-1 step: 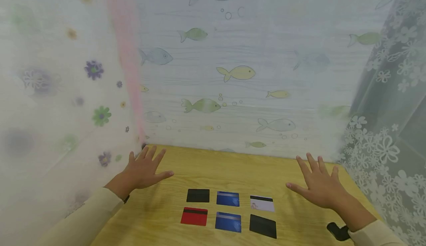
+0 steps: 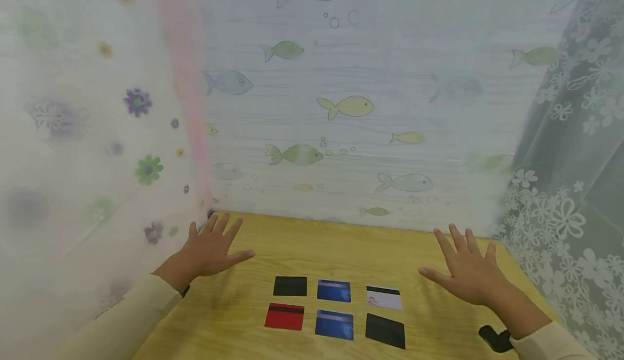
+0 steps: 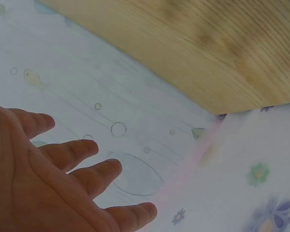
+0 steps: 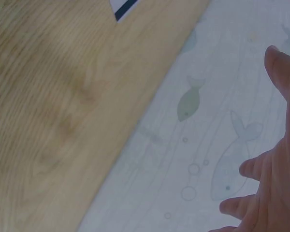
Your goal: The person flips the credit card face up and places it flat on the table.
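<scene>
Several cards lie flat on the table in two rows of three. The far row has a black card (image 2: pixel 290 286), a blue card (image 2: pixel 333 291) and a white card (image 2: pixel 383 298) with a dark stripe. In the near row are a red card (image 2: pixel 284 317), a second blue card (image 2: pixel 334 325) and another black card (image 2: pixel 385 331). My left hand (image 2: pixel 208 250), fingers spread and holding nothing, is held left of the cards. On the other side my right hand (image 2: pixel 470 273) is spread too, nearest the white card, with nothing in it.
The wood-grain table (image 2: pixel 312 246) ends at a fish-print curtain (image 2: pixel 341 149). A flower-print curtain (image 2: pixel 97 159) hangs along the left, and a sheer one with white flowers (image 2: pixel 560 219) at the right. A black strap piece (image 2: pixel 494 339) shows at my right wrist.
</scene>
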A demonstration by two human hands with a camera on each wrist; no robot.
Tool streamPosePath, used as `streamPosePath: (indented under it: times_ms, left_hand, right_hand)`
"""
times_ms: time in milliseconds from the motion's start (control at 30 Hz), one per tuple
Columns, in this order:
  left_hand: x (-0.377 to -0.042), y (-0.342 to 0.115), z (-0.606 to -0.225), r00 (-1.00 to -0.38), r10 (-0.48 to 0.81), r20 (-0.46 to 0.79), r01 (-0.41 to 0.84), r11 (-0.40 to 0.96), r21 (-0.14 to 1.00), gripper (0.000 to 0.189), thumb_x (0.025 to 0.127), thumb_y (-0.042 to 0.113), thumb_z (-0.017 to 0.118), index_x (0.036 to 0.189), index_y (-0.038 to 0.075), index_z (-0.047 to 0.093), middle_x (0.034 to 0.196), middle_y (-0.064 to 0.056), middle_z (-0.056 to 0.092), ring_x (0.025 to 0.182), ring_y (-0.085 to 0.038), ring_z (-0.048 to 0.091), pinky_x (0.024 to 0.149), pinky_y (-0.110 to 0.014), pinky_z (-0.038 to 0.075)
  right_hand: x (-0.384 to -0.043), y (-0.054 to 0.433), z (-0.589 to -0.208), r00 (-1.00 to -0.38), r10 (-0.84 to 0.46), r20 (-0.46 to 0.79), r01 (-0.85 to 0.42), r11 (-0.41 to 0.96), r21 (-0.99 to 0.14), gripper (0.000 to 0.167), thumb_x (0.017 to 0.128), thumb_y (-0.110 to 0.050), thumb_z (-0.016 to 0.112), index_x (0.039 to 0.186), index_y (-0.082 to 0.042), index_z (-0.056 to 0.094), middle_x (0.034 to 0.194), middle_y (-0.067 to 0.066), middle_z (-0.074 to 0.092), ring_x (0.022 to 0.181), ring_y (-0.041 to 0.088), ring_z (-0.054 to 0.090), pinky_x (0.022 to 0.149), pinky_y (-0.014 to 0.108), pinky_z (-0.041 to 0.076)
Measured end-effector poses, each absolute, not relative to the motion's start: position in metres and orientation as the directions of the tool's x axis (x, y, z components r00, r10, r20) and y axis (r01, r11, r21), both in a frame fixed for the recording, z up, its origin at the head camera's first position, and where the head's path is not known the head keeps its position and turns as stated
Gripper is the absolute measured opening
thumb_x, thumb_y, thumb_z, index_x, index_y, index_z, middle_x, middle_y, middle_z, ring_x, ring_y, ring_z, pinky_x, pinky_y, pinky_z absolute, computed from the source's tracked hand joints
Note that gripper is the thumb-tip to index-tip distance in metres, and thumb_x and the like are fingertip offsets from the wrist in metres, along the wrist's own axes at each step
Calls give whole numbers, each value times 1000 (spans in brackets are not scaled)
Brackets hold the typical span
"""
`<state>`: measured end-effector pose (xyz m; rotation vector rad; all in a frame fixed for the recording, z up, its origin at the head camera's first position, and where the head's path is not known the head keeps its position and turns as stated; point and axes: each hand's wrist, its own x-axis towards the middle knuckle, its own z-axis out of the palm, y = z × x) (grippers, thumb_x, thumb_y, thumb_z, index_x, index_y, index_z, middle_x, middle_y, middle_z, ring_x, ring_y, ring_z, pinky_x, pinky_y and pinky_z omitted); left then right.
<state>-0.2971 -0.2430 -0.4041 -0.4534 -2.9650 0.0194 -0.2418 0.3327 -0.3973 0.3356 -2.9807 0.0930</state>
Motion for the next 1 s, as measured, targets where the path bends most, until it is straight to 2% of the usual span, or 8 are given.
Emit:
streamPosePath:
  times_ms: [300, 567, 1000]
  left_hand:
    - [-299, -245, -398, -948, 295, 116, 297, 955, -5, 104, 91, 87, 36, 164, 13, 31, 165, -27, 30, 151, -51, 29, 105, -87, 15]
    - [-302, -243, -398, -934, 325, 149, 328, 945, -8, 103, 92, 86, 37, 162, 11, 35, 162, -23, 38, 149, -48, 33, 106, -85, 20]
    - [-314, -219, -417, -916, 382, 125, 393, 917, 73, 105, 90, 85, 44, 161, 9, 36, 162, -19, 40, 149, -45, 36, 111, -81, 20]
  right_hand:
    - [-243, 332, -401, -966, -222, 136, -230, 972, -49, 105, 92, -80, 49, 167, -14, 17, 166, 33, 17, 146, 67, 16, 97, 92, 3]
    - [-245, 323, -400, -960, -240, 145, -250, 967, -54, 104, 92, -80, 49, 167, -14, 17, 167, 31, 18, 147, 65, 17, 98, 91, 6]
    - [-256, 280, -400, -931, -323, 168, -345, 931, -120, 99, 93, -78, 51, 164, -14, 28, 167, 25, 24, 150, 60, 18, 103, 88, 9]
